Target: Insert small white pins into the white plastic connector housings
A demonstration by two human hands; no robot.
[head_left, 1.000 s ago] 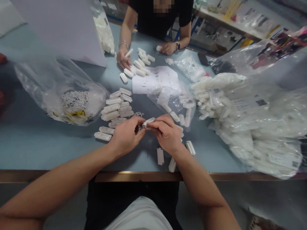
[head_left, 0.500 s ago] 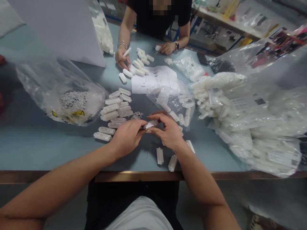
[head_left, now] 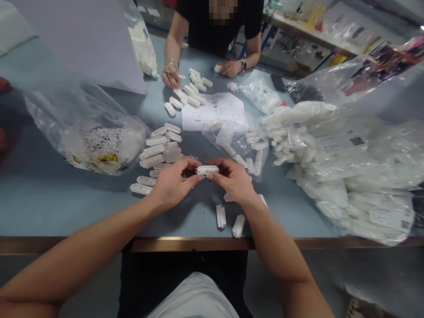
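A white oblong plastic piece (head_left: 207, 169) is held level above the table between my two hands. My left hand (head_left: 174, 182) pinches its left end with thumb and fingers. Its right end is gripped by my right hand (head_left: 233, 180), thumb underneath. Left of my left hand lies a stack of similar white plastic pieces (head_left: 154, 150), some partly covered by the hand. Two more pieces, one narrow (head_left: 221, 216) and one tilted (head_left: 238, 225), lie near the table's front edge below my right hand. Tiny white bits behind my left hand are mostly hidden.
A clear bag of small white parts (head_left: 104, 141) stands at left. Large bags of white parts (head_left: 347, 168) fill the right side. Beyond a printed sheet (head_left: 215, 110), a co-worker's hand (head_left: 171, 76) is among more white pieces. An opened plastic bag (head_left: 232, 137) lies right of centre.
My hands have turned the white piece so its long side faces me, and my left hand now holds its end. The co-worker's hand has lowered its white piece toward the table.
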